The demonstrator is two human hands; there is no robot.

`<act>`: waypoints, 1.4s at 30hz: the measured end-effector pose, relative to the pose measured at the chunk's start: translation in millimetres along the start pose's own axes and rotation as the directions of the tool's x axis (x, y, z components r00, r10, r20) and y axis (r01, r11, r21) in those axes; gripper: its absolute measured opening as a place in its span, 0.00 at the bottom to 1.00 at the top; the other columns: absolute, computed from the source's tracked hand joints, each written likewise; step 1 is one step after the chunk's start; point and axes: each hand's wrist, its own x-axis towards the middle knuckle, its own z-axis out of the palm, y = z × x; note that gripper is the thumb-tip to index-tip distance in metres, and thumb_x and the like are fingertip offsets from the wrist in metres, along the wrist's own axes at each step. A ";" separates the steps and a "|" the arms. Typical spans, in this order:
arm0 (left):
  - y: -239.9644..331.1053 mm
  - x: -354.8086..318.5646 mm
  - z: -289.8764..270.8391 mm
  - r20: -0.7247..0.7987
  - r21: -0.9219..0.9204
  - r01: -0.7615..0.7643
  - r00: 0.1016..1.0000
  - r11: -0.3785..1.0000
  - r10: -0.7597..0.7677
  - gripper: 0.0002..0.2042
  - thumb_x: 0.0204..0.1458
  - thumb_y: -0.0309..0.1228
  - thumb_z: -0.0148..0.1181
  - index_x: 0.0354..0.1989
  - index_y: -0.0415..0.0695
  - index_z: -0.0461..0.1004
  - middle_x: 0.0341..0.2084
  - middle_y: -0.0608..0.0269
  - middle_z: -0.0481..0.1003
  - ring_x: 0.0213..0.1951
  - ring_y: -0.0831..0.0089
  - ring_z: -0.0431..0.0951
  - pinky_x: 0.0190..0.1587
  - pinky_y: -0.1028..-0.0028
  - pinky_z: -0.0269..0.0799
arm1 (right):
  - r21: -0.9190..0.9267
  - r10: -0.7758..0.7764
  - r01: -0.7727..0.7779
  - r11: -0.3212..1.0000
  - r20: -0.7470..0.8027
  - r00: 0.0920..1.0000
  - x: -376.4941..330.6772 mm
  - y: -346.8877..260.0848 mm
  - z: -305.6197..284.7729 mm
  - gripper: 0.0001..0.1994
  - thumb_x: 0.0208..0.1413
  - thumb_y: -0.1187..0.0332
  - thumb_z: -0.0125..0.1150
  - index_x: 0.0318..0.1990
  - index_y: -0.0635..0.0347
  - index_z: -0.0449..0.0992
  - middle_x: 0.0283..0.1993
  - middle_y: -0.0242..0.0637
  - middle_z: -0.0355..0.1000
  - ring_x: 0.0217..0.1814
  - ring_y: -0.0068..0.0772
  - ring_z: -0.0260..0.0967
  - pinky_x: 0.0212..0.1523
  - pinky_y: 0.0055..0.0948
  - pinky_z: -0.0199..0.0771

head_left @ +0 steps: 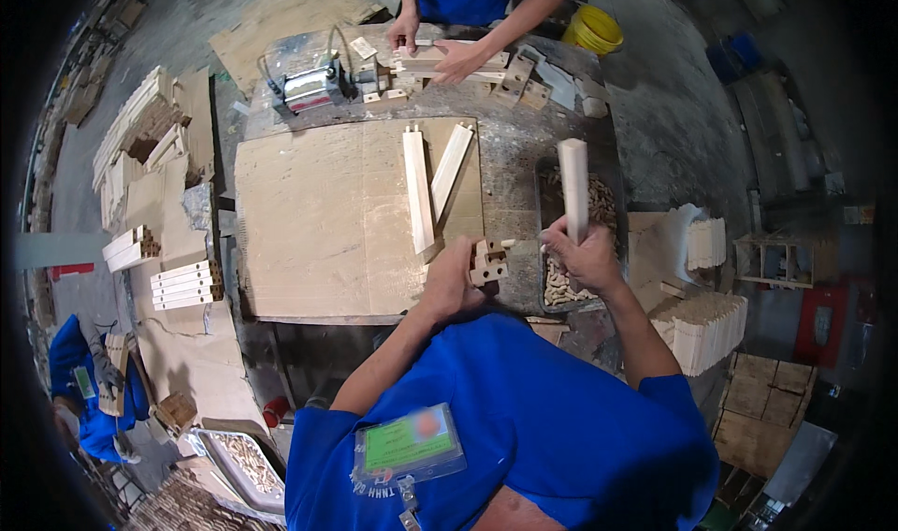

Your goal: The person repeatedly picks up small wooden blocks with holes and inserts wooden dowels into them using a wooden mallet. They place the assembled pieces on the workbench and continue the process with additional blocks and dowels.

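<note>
My left hand is closed around some short wooden blocks with drilled holes, near the table's front edge. A small dowel juts from the blocks on their right side. In my right hand a square wooden bar is gripped by its lower end and points upward, apart from the blocks. Beneath that hand lies a dark tray of loose wooden dowels. Two wooden rails with pegs at their far ends rest on the cardboard sheet ahead of my left hand.
Across the table, a co-worker's hands handle wooden rails beside a metal clamp-like device. Stacked wooden pieces stand at my right, and more rails at my left. A yellow bucket sits beyond the far right corner.
</note>
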 end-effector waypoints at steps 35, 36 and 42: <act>-29.3 -1.5 1.0 -0.127 0.112 -0.066 0.989 0.992 0.080 0.32 0.42 0.34 0.76 0.59 0.45 0.74 0.43 0.44 0.80 0.47 0.39 0.80 0.49 0.50 0.76 | -0.556 -0.497 0.743 0.373 0.556 0.666 62.4 -57.9 45.9 0.06 0.48 0.74 0.65 0.34 0.62 0.78 0.39 0.43 0.73 0.45 0.54 0.75 0.44 0.49 0.78; -29.2 -1.6 0.6 -0.101 0.102 -0.039 0.994 0.994 0.050 0.32 0.41 0.34 0.77 0.58 0.44 0.74 0.45 0.43 0.79 0.48 0.39 0.80 0.51 0.50 0.76 | -0.574 -0.476 0.734 0.363 0.563 0.676 59.6 -62.8 49.3 0.05 0.48 0.74 0.65 0.33 0.63 0.77 0.39 0.43 0.74 0.46 0.54 0.76 0.45 0.50 0.78; -18.2 2.5 -6.8 -0.086 0.022 0.064 0.994 0.998 -0.062 0.31 0.42 0.35 0.77 0.58 0.44 0.74 0.45 0.46 0.81 0.49 0.42 0.82 0.52 0.52 0.78 | -0.603 -0.477 0.717 0.351 0.544 0.691 65.9 -61.0 51.7 0.07 0.49 0.73 0.67 0.35 0.63 0.77 0.38 0.43 0.72 0.42 0.52 0.74 0.43 0.47 0.77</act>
